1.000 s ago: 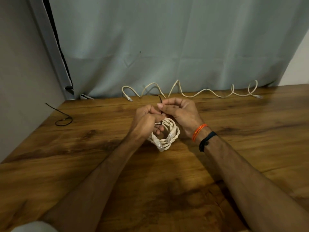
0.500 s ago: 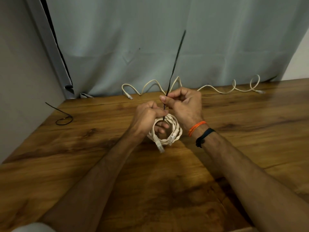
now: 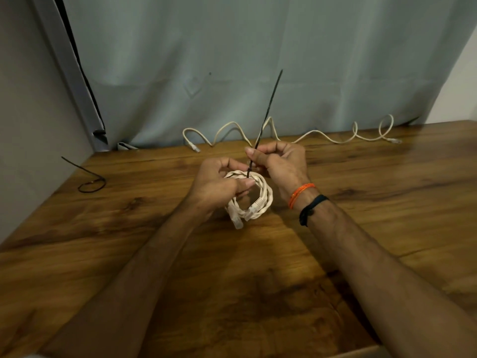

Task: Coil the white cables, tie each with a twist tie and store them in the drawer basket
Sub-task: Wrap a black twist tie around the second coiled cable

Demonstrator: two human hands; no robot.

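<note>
A coiled white cable (image 3: 260,200) with clear plugs sits between my hands, just above the middle of the wooden table (image 3: 129,241). My left hand (image 3: 219,184) grips the coil's near-left side, thumb across its top. My right hand (image 3: 278,164) pinches a long black twist tie (image 3: 268,109) that runs down to the coil and sticks up and to the right. A second white cable (image 3: 309,135) lies uncoiled in waves along the table's back edge. No drawer basket is in view.
Another black twist tie (image 3: 87,180), bent into a loop, lies at the table's left edge by the wall. A grey curtain (image 3: 258,60) hangs behind the table. A pale strip shows at the near right corner (image 3: 361,353).
The black tie, a second ago mostly hidden in my fingers, now stands up long above my right hand. Both hands and the coil have lifted slightly and shifted a little.
</note>
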